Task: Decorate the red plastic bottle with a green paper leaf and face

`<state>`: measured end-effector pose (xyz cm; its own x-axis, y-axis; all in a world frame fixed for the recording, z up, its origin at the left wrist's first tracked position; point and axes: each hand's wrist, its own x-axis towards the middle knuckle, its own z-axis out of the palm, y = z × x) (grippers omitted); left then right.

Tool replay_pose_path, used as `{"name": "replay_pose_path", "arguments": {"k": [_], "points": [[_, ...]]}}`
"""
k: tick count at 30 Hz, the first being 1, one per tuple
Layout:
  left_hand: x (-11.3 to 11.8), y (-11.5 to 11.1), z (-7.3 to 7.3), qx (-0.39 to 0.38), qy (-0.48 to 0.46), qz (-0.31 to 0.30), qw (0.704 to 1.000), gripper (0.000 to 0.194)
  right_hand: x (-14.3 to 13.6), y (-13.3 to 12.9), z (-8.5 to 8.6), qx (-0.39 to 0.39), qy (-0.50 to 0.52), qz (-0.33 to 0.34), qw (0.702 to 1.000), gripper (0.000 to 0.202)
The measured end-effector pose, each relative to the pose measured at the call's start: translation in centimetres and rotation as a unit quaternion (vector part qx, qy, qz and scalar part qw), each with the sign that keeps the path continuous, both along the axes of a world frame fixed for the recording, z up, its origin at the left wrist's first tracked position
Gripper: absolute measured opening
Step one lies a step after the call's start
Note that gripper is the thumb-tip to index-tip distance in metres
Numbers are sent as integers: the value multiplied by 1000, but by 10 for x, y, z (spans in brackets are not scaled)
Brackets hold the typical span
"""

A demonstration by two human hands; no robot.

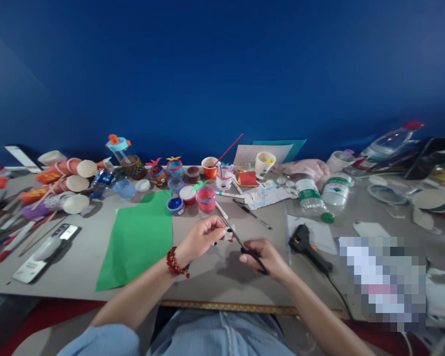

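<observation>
My left hand (208, 232), a red bead bracelet at its wrist, pinches a small white piece with black marks (228, 234), perhaps paper. Scissors (257, 261) with black handles sit in my right hand (261, 253), its fingers closed in the loops. Their blades point up and left, right beside the white piece; whether they touch it I cannot tell. Just beyond my hands lies a white marker (221, 210). Small pots of red paint (206, 199) and blue paint (175, 205) stand behind my left hand. A thin black paintbrush (255, 216) lies past the scissors.
A green paper sheet (141, 242) lies left of my hands. To the right are a black glue gun (307, 244) with its cord and plastic bottles (335, 193). Stacked paper cups (65, 183) and a phone (46, 254) are at the left. A blue wall (222, 74) rises behind.
</observation>
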<state>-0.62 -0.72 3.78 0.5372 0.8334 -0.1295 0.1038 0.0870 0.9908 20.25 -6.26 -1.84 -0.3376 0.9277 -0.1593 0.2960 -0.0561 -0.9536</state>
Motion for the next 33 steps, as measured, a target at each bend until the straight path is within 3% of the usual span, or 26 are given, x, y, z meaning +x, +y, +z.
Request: {"name": "replay_pose_path", "arguments": {"k": [8, 14, 24, 33], "points": [[-3, 8, -7, 19, 19, -7, 1000, 14, 4, 5, -3, 15, -30, 17, 999, 61], [-4, 16, -16, 24, 41, 4, 999, 15, 4, 11, -10, 69, -82, 4, 994, 62], [-5, 27, -22, 21, 40, -38, 998, 15, 4, 15, -19, 110, -127, -20, 986, 62], [2, 18, -21, 26, 19, 53, 998, 19, -1, 11, -21, 111, -123, -64, 984, 63]]}}
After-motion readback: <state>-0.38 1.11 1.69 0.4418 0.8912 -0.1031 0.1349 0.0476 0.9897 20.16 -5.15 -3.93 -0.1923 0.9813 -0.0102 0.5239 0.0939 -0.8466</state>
